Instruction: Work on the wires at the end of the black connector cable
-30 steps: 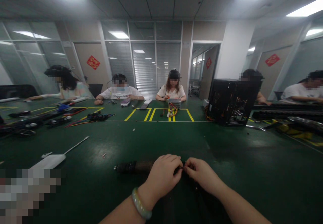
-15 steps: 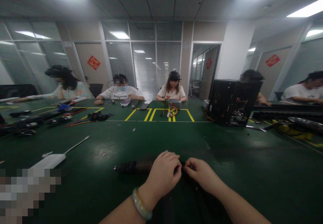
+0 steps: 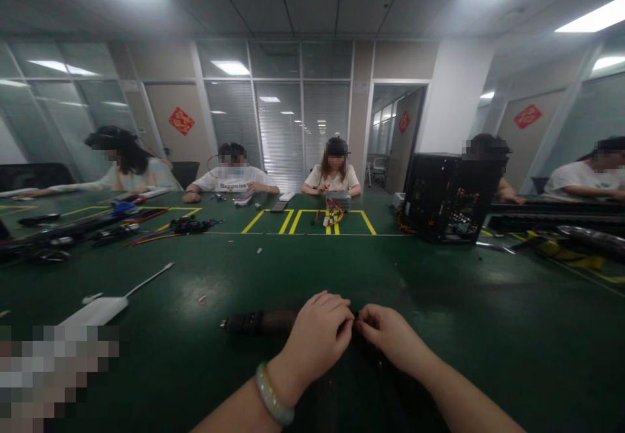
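A dark cylindrical tool with a small metal tip at its left end lies crosswise on the green table; it resembles an electric screwdriver, though its kind is not certain. Over its right part curls my left hand, a pale bangle on the wrist, with fingers closed round it. My right hand is pinched shut at the tool's right end, close to the left fingertips. What the right fingers grip is dark and mostly hidden. Below the hands, dark strip-like parts run toward me, hard to make out.
A white flat object with a thin rod lies at left. Farther back are dark parts with cables, a small metal box with wires and a black computer case. Several people sit along the far side.
Both hands stay almost in place; the left fingers shift very slightly to the right. The tool has not visibly moved.
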`<move>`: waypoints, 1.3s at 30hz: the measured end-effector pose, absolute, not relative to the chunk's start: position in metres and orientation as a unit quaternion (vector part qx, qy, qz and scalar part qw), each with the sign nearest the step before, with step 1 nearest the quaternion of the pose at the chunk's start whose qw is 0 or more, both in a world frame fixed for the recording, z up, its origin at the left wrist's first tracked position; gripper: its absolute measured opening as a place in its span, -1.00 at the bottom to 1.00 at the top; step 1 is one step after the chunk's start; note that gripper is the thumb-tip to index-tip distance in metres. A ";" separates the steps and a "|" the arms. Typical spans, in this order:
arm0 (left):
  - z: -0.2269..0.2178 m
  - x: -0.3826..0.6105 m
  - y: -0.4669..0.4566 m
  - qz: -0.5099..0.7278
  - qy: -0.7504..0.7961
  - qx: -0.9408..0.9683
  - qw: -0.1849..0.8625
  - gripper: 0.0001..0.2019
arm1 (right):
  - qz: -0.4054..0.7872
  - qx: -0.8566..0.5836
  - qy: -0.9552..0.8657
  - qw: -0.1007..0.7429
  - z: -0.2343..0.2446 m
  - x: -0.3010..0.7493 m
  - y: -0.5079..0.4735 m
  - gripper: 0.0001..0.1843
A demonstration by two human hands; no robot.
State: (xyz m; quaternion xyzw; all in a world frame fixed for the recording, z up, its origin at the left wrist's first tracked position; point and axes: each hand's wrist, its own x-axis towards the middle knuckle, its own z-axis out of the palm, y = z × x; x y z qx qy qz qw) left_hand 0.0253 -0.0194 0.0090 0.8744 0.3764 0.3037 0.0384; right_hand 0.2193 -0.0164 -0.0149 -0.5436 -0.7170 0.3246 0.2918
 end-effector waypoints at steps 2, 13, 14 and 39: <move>0.010 0.026 -0.019 0.294 0.385 0.874 0.038 -0.89 | 0.337 -0.544 -0.713 0.289 -0.015 0.219 -0.017 -0.84; 0.011 0.025 -0.021 0.283 0.392 0.875 0.037 -0.90 | 0.337 -0.547 -0.710 0.289 -0.016 0.220 -0.016 -0.85; 0.010 0.026 -0.020 0.282 0.391 0.875 0.036 -0.89 | 0.337 -0.546 -0.711 0.289 -0.016 0.220 -0.016 -0.85; 0.010 0.025 -0.019 0.244 0.402 0.881 0.053 -0.89 | 0.333 -0.550 -0.711 0.284 -0.017 0.220 -0.016 -0.82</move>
